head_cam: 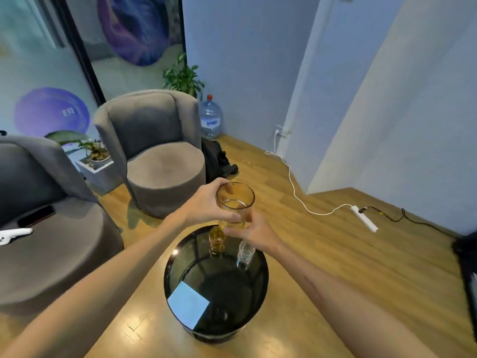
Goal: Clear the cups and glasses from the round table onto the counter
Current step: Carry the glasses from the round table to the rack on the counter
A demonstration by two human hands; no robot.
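1. A tall clear glass (pixel 235 205) is held in the air above the far edge of the round table (pixel 180 275), clear of its dark glass top. The glass stands roughly upright with its open mouth toward the camera.
2. The left hand (pixel 206 202) grasps the tall clear glass from the left, fingers curled round its upper wall and thumb across the near side.
3. The right hand (pixel 254 235) grasps the same glass lower down from the right, fingers wrapped about its base region. Both hands touch the glass at once.
4. An amber glass (pixel 216 240) stands on the round table near its far edge, directly below the held glass.
5. A small clear cup (pixel 244 255) with dark spots stands on the round table near the far right edge, just beside the amber glass and under the right wrist.
6. A pale blue square (pixel 188 304) shows on the tabletop near the near left edge; whether it is a sheet or a reflection cannot be determined.
7. Two grey armchairs (pixel 157 153) stand on the wooden floor (pixel 335 254) to the left of and beyond the table; a dark phone (pixel 36 216) and a white object (pixel 14 235) lie on the nearer seat.
8. A water bottle (pixel 211 117) stands in the far corner, and a white power strip (pixel 364 218) with cable lies on the floor to the right.
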